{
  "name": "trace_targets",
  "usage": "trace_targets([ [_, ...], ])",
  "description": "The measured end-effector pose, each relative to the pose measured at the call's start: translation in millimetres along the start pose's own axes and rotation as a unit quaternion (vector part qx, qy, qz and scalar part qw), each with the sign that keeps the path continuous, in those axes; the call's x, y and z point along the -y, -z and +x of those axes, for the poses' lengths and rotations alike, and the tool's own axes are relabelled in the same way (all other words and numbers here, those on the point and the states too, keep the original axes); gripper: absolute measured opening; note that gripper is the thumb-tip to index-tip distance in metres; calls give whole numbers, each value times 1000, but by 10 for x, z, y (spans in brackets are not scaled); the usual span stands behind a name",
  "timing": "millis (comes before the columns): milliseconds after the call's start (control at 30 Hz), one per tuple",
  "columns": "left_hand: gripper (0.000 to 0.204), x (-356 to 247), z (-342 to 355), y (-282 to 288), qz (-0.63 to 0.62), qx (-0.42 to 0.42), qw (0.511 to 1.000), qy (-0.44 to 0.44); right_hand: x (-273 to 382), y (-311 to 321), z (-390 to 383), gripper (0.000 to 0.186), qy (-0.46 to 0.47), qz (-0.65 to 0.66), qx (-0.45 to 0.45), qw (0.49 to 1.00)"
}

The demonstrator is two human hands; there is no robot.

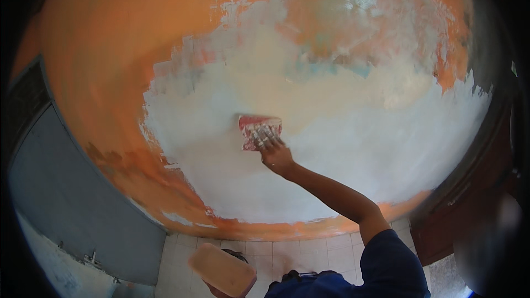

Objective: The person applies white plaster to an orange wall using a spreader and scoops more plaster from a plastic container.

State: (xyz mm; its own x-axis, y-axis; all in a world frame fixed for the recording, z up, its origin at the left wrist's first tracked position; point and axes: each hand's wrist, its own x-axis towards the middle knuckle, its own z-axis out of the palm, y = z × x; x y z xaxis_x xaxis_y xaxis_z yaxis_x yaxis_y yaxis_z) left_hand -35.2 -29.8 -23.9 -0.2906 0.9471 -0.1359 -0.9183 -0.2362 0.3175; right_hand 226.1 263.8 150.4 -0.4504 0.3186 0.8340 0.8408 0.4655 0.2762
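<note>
My right hand [270,146] reaches up to the wall, its fingers smeared with white and pressed over a flat red putty spreader [253,123]. The spreader is roughly rectangular, has white smears on it, and lies against the wall [342,154]. Around it the wall has a broad whitish coat, with ragged edges against orange paint [105,38]. Above the hand are patchier pinkish, beige and bluish areas. My left hand is out of view. Low in the view, left of my body, is a peach-coloured rectangular thing [223,269] with rounded corners; what supports it is hidden.
A grey door-like panel [83,187] with a small metal latch [93,258] stands at the left. Pale floor tiles [287,248] run along the wall's foot. On the right are a dark reddish-brown panel [469,215] and a blurred pale shape [488,237].
</note>
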Motion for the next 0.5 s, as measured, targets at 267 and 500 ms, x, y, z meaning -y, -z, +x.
trace_targets([
  [267, 65, 10, -21, -165, -1, 29, 999, 18, -1245, 1265, 952, 28, -241, -78, -235, 938],
  [500, 65, -123, -203, -380, 11, -21, 1000, -8, -2231, 2166, 1491, 17, -154, -228, -390, 879],
])
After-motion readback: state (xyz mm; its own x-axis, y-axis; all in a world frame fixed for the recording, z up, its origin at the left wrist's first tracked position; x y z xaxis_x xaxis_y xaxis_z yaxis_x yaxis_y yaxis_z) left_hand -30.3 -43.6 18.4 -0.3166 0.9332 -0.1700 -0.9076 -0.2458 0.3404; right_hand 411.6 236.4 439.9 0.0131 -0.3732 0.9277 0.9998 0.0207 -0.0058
